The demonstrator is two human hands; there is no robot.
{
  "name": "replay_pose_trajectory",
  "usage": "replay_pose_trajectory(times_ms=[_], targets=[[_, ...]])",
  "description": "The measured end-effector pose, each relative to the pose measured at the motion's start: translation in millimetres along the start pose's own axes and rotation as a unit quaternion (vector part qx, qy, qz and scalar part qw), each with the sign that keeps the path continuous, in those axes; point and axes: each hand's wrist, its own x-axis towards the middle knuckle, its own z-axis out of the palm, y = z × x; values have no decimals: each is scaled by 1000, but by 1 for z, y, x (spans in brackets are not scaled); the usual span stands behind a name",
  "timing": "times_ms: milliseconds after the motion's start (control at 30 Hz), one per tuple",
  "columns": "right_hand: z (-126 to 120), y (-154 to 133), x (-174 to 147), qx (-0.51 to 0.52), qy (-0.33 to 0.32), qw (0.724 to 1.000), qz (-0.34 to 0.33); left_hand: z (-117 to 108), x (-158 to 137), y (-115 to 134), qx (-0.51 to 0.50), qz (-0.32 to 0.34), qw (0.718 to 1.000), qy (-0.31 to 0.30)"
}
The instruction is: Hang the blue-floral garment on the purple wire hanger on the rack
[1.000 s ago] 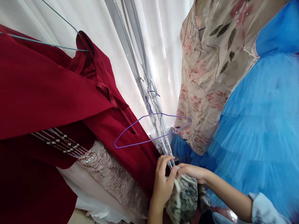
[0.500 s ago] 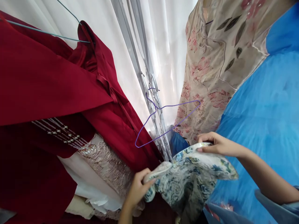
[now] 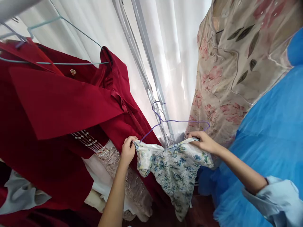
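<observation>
White at upper edge, pinched in nearly closed left hand [image 3: 128,150] and right hand [image 3: 204,142]: flowered blouse [image 3: 175,164], spread over lower part of purple hanger [image 3: 160,120], around or only in front, cannot tell. Farther out, red dress [image 3: 71,108] at left, beige flowered dress [image 3: 217,82] and blue dress [image 3: 267,135] at right.

Obstacle behind left hand [image 3: 128,150]: red garment [image 3: 78,107]

A backdrop is formed by a white curtain [image 3: 180,63].
Its long folds are lit unevenly, with the brightest patches seen just right of the slanting grey metal poles [image 3: 147,44] by which it is crossed. A thick pale bar [image 3: 14,8] is cut off at the upper left; a dark reddish-brown floor [image 3: 202,208] is glimpsed at the bottom.
</observation>
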Motion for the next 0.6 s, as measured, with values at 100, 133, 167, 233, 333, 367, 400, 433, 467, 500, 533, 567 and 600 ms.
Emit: replay_pose_trajectory(times_ms=[100,133,167,233,333,367,400,433,467,500,533,567,600], targets=[[9,-6,-5,2,15,1000,-5,26,11,15,-21,2,999,25],[11,-9,-6,-6,22,1000,-4,34,13,23,-26,2,999,26],[13,-12,-7,-16,25,1000,-3,42,14,31,-26,4,999,27],[16,-19,-11,-37,23,999,-14,56,13,48,-3,19,999,41],[15,-26,-26,-51,29,995,-82,67,9,64,36,55,994,85],[12,-26,-33,-56,48,991,-112,67,7,67,40,65,992,98],[6,-26,-40,-68,80,985,-139,67,7,68,39,71,991,106],[-2,-25,-46,-86,123,976,-157,65,6,68,38,72,991,110],[-11,-23,-51,-108,172,965,-163,63,6,68,38,71,991,109],[-22,-21,-54,-130,222,953,-161,61,6,67,38,69,991,104],[-33,-19,-54,-151,265,940,-155,60,6,67,37,65,993,95],[-45,-17,-51,-167,293,929,-149,59,5,67,33,61,994,85],[-55,-16,-44,-177,308,924,-146,59,5,67,26,57,995,76]])
